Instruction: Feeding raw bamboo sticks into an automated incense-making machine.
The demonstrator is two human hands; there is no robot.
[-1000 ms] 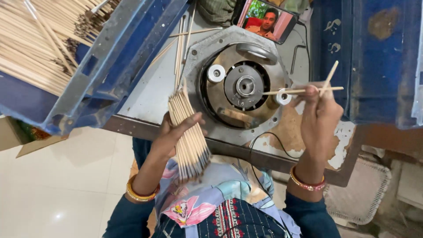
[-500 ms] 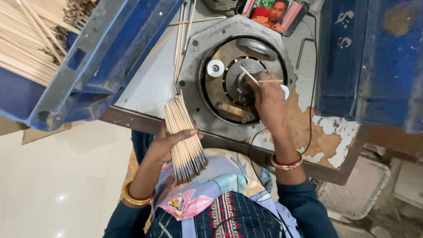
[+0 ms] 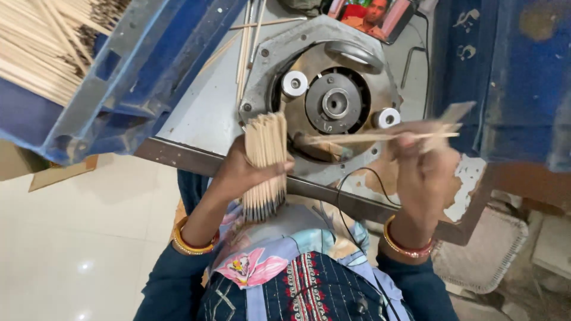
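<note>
Our left hand [image 3: 241, 172] clenched round a bundle of thin wooden sticks [image 3: 266, 163], our right hand [image 3: 423, 169] pinching one slim stick [image 3: 369, 137], round grey metal machine plate [image 3: 336, 104] behind.

- My view is bright and evenly lit by soft daylight, with no hard shadows anywhere.
- I see pale glare spots on the glossy floor tiles [image 3: 77, 249] at lower left.
- The metal machine plate [image 3: 333, 104] in the centre is sharp, with a dull sheen on its rollers.
- My right hand [image 3: 425, 160] and the thin stick [image 3: 380, 137] it holds are smeared by motion blur.
- The stick bundle [image 3: 266, 163] in my left hand [image 3: 241, 172] is in crisp focus.
- Straight edges of the blue crate [image 3: 119, 89] bow outward near the frame border from wide-angle distortion.
</note>
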